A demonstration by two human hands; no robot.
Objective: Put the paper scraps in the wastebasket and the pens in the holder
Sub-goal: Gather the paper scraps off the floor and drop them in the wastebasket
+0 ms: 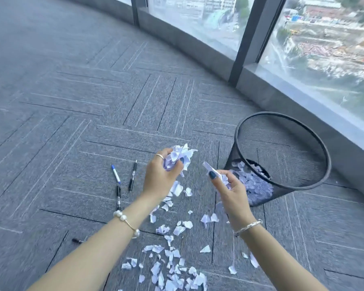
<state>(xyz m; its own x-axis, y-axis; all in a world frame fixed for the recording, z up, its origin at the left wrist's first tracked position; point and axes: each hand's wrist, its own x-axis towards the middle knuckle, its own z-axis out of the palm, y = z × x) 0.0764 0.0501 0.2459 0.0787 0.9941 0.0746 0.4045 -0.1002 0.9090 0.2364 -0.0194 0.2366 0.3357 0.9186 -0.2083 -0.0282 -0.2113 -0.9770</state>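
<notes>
While both hands hang above the grey carpet floor (72, 101), the left hand (160, 177) has its fingers curled around a crumpled wad of paper scraps (180, 156), and the right hand (229, 190) pinches a smaller clutch of scraps between thumb and fingers, just beside the black mesh wastebasket (315, 143). That wastebasket stands near the window wall (303, 59) and already has a layer of torn paper at its bottom. Many more loose scraps (172, 259) lie strewn over the carpet beneath and behind the hands, thickest toward the lower edge of the view. Left of the hands lie three pens: a white pen with a blue cap (116, 174), a black pen (132, 176) just beside it, and another black pen (118, 196) below; a dark object at the far left may be a fourth, too small to tell. No holder is in view. Torn paper like this looks featherlight, limp and apt to flutter, so it is probably best gathered by scooping and squeezing handfuls into a compact wad, then released low inside the rim. Stiff and slender, the pens should lift easily by a pinch at mid-barrel, though they may roll.
</notes>
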